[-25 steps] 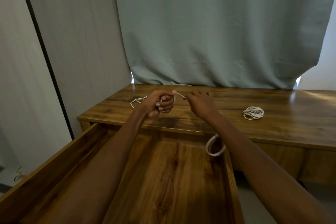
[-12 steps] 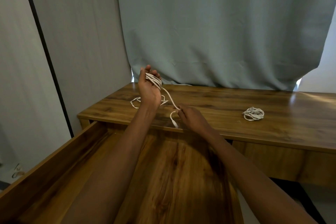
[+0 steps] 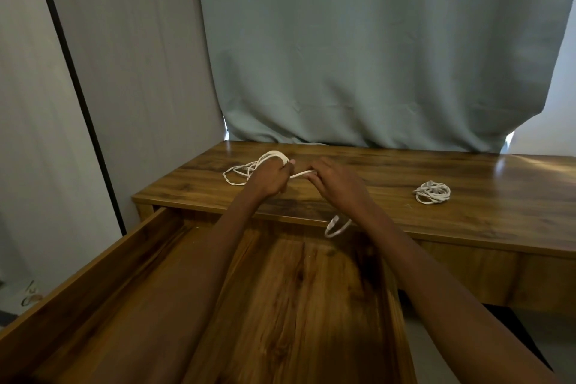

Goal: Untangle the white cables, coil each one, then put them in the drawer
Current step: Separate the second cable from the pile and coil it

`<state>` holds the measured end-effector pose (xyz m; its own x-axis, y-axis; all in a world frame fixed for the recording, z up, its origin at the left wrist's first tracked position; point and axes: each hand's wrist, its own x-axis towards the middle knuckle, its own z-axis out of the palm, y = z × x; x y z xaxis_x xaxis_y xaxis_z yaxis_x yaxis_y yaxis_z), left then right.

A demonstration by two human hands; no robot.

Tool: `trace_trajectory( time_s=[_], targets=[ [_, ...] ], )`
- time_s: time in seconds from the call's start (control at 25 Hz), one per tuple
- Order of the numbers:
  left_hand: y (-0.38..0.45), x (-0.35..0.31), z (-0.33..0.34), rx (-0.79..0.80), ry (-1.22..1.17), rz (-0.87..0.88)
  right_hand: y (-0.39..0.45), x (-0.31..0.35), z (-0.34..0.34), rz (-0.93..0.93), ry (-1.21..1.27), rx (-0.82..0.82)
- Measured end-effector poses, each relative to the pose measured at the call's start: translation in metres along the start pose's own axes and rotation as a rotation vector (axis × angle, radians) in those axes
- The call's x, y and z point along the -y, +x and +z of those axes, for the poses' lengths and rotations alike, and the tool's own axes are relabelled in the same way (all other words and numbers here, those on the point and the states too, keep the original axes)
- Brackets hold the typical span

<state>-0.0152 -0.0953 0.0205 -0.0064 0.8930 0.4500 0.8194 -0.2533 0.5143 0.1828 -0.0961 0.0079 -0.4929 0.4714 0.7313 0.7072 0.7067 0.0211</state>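
Cable (image 3: 240, 173): thin, white, looped round the left hand (image 3: 270, 178), above the counter's (image 3: 374, 196) left front edge.
Axis: taut stretch runs left-right.
Right hand (image 3: 335, 185): pinches the cable.
Coiled cable (image 3: 432, 192): counter's right.

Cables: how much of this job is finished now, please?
Done: one coiled cable lies on the desk. In hand: the left hand holds loops of a second cable; the right hand pinches its strand. Left: both must go into the open drawer.
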Motion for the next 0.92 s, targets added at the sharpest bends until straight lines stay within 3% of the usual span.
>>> trace_trajectory(
  time_s=[0.12, 0.24, 0.4, 0.52, 0.64, 0.76, 0.84, 0.92],
  targets=[
    [-0.012, -0.005, -0.009, 0.306, -0.135, -0.111, -0.002, -0.022, -0.010, 0.022, -0.057, 0.014],
    [-0.020, -0.004, -0.016, 0.533, -0.374, -0.076, -0.003, -0.038, -0.021, 0.045, -0.160, 0.083],
    [-0.027, -0.005, -0.025, 0.877, -1.038, -0.007, -0.001, -0.049, -0.021, 0.157, -0.159, 0.252],
    [-0.030, -0.017, -0.028, 0.979, -1.454, 0.016, 0.004, -0.037, -0.009, 0.269, -0.102, 0.348],
    [-0.029, -0.029, -0.023, 0.807, -1.787, 0.106, 0.002, -0.020, 0.007, 0.301, 0.134, 0.306],
    [-0.025, -0.041, -0.019, 0.302, -2.017, 0.089, -0.006, -0.010, 0.024, 0.318, 0.291, 0.243],
    [-0.021, -0.043, -0.020, -0.046, -2.046, 0.036, -0.012, 0.003, 0.027, 0.342, 0.467, 0.320],
    [-0.017, -0.042, -0.021, -0.233, -2.021, -0.012, -0.020, 0.020, 0.024, 0.423, 0.797, 0.419]
  ],
)
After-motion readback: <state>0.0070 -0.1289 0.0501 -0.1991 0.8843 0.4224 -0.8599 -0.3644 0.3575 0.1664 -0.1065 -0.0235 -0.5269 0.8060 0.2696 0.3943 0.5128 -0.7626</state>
